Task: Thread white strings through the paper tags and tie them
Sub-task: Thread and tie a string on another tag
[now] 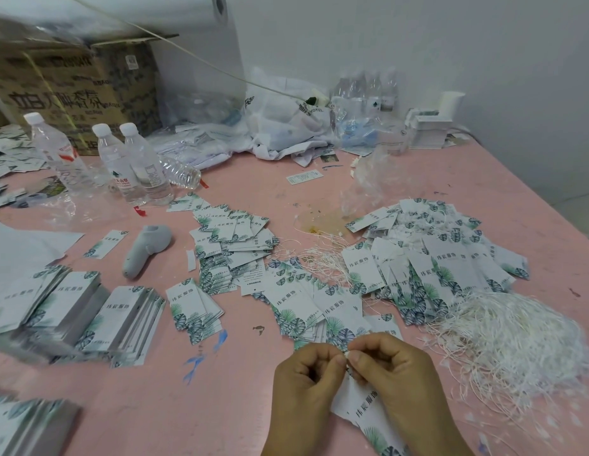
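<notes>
Both hands [347,358] pinch string above tag [369,409].

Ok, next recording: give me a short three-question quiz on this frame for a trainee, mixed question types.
1. True or false: both hands, left hand and right hand, pinch at the top of a paper tag.
2. Multiple choice: the big pile of loose white strings lies (A) to the right of the hands, (B) beside the water bottles, (C) inside the cardboard box.
3. Fill in: the grey handheld device lies on the ____ table.

Key: 1 true; 2 A; 3 pink.
</notes>
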{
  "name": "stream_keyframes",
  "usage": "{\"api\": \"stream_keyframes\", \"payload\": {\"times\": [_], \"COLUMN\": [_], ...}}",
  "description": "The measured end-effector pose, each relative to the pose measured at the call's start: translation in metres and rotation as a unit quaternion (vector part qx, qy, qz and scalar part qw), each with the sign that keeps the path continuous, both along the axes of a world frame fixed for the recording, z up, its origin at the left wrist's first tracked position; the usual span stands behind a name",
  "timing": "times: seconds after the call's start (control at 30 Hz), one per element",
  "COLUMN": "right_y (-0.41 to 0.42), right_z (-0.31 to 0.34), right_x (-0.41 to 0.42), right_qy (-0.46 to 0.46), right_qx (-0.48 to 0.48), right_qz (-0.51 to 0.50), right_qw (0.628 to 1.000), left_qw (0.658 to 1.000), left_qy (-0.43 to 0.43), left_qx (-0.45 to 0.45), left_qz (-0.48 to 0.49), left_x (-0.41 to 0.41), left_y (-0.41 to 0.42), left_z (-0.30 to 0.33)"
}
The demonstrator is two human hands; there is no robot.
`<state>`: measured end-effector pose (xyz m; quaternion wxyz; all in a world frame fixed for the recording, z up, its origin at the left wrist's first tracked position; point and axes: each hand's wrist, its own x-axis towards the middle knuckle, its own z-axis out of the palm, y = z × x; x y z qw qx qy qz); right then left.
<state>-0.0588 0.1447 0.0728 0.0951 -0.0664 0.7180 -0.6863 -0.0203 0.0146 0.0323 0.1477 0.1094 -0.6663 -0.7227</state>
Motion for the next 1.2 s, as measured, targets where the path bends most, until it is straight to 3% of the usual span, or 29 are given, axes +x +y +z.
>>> {"api": "stream_keyframes", "payload": {"times": [0.33,0.7,0.87,1.0,1.1,1.2], "right_y": [0.005,0.007,0.009,0.012,0.011,0.007], "right_z": [-0.003,-0.002,0.001,-0.004,-0.007,-0.011], "right_x": [-0.006,-0.007,-0.006,-0.006,-0.004,-0.003], "right_qy": [-0.051,-0.062,-0.041,0.037,0.066,0.031], "right_qx": [-0.029,-0.048,-0.04,0.062,0.155,0.16], "right_qz": [0.027,0.058,0.077,0.016,0.093,0.15], "right_qw": [0.998,0.995,0.995,0.997,0.981,0.975], "left_qw": [1.0,0.995,0.986,0.973,0.94,0.91], "left_qy": [0.012,0.032,0.041,0.008,0.025,0.046], "left_qx": [0.001,0.07,0.154,0.227,0.334,0.405], "left_qz": [-0.024,-0.056,-0.05,-0.027,-0.059,-0.08], "left_x": [0.0,0.0,-0.002,-0.008,-0.009,-0.009], "left_y": [-0.002,-0.005,-0.004,-0.01,-0.013,-0.016], "left_z": [0.0,0.007,0.01,0.003,0.003,0.007]}}
